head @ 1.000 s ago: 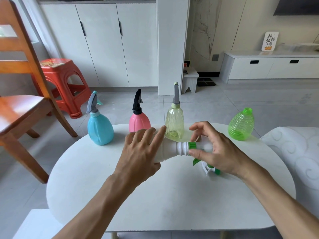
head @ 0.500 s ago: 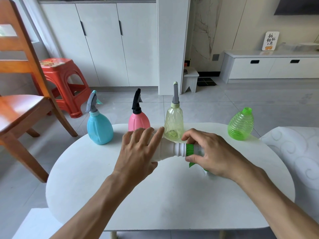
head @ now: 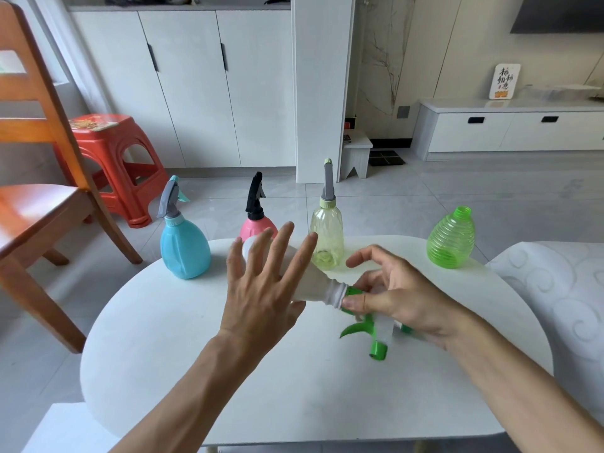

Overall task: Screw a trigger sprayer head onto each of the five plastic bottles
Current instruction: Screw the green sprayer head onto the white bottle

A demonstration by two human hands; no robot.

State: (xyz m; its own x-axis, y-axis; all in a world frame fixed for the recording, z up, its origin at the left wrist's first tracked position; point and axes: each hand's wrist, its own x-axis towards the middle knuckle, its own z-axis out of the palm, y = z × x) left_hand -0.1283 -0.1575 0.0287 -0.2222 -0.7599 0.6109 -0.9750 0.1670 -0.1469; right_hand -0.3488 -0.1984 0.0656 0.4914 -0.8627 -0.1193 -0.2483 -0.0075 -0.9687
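Observation:
A white bottle (head: 314, 285) lies on its side in the air above the white oval table (head: 294, 393), neck pointing right. My left hand (head: 261, 289) is over its body with the fingers spread and lifted off. My right hand (head: 398, 297) pinches the green collar of a white and green trigger sprayer head (head: 376, 335) at the bottle's neck. Along the table's far edge stand a blue bottle (head: 184, 250), a pink bottle (head: 253, 225) and a clear yellowish bottle (head: 327, 243), each with a sprayer head on. A green ribbed bottle (head: 451, 240) stands far right with an open neck.
A wooden chair (head: 39, 191) and a red plastic stool (head: 111, 158) stand left of the table. A white patterned seat (head: 555, 289) is at the right edge. A white stool corner (head: 65, 429) shows below the table's near left side.
My left hand has let go of the white bottle and spread its fingers. My right hand has turned the sprayer head, so its trigger and nozzle now point down towards me.

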